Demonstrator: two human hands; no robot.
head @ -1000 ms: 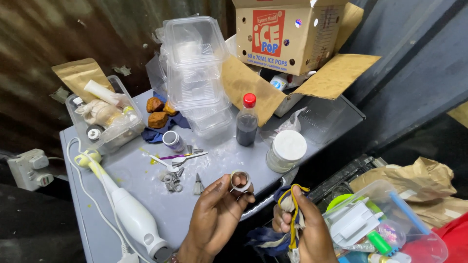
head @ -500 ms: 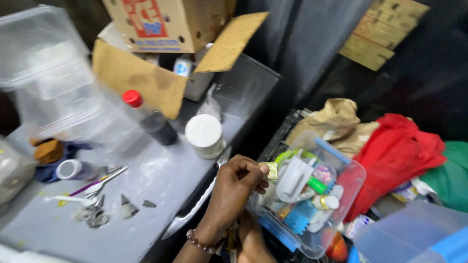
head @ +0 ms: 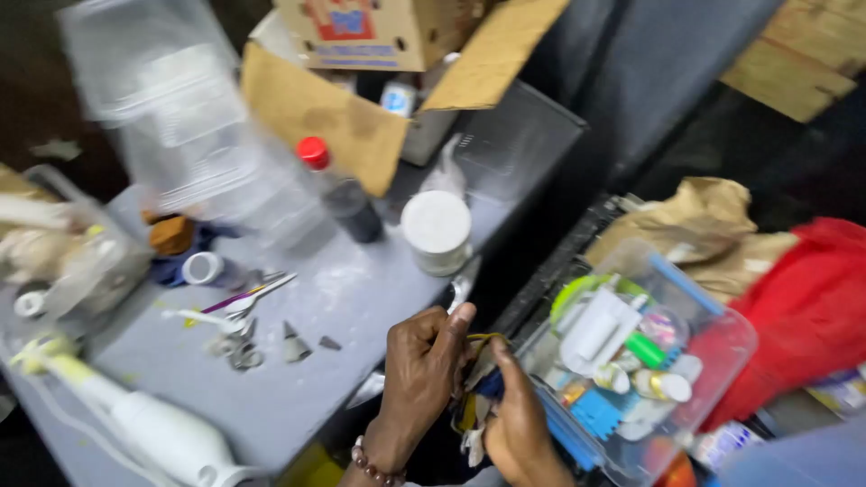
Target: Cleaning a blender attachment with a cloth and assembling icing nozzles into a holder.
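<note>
Both hands meet at the bench's point(head: 361, 298) right edge: the left hand point(head: 424, 365) curls shut and the right hand point(head: 516, 417) pinches a bundle of yellow and blue bands point(head: 478, 383) held just beside a clear tub of small tools point(head: 713, 361). The sorting looks unfinished; piping tips point(head: 296, 344) lie loose mid-bench.

Clear glossy plastic bin point(head: 722, 334), smooth-walled, holding small coloured plastic pieces. Matt grey table top point(head: 352, 298), dusted with white powder. Brown corrugated cardboard box point(head: 361, 99), dull and rough. Dark bottle point(head: 347, 203) with glossy red plastic cap. White smooth plastic blender point(head: 162, 433). Crumpled brown paper point(head: 695, 225); red cloth point(head: 812, 307).
</note>
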